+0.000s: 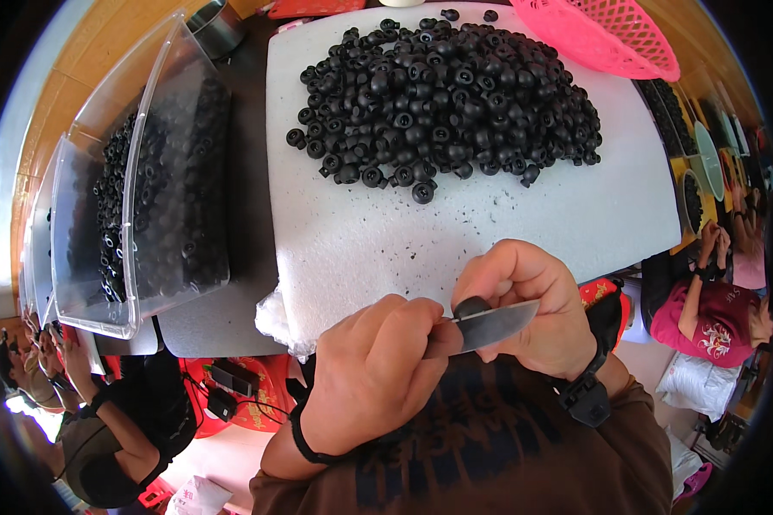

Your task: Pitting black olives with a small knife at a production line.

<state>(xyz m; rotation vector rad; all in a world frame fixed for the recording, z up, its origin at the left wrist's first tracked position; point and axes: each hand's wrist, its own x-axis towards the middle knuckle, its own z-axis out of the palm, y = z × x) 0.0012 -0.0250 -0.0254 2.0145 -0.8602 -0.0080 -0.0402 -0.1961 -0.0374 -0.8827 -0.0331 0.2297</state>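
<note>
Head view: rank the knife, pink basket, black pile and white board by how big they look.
1. White board
2. Black pile
3. Pink basket, partly cut off by the picture's edge
4. Knife, handle mostly hidden

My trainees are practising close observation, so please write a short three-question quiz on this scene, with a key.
1. Multiple choice. Which hand grips the knife?
A: right
B: left
C: neither

2. True or false. The pink mesh basket is at the far right corner of the white foam sheet.

3. Short answer. What does the right hand hold beside the blade?

Key
1. B: the left hand grips it.
2. True.
3. A small black part.
</note>
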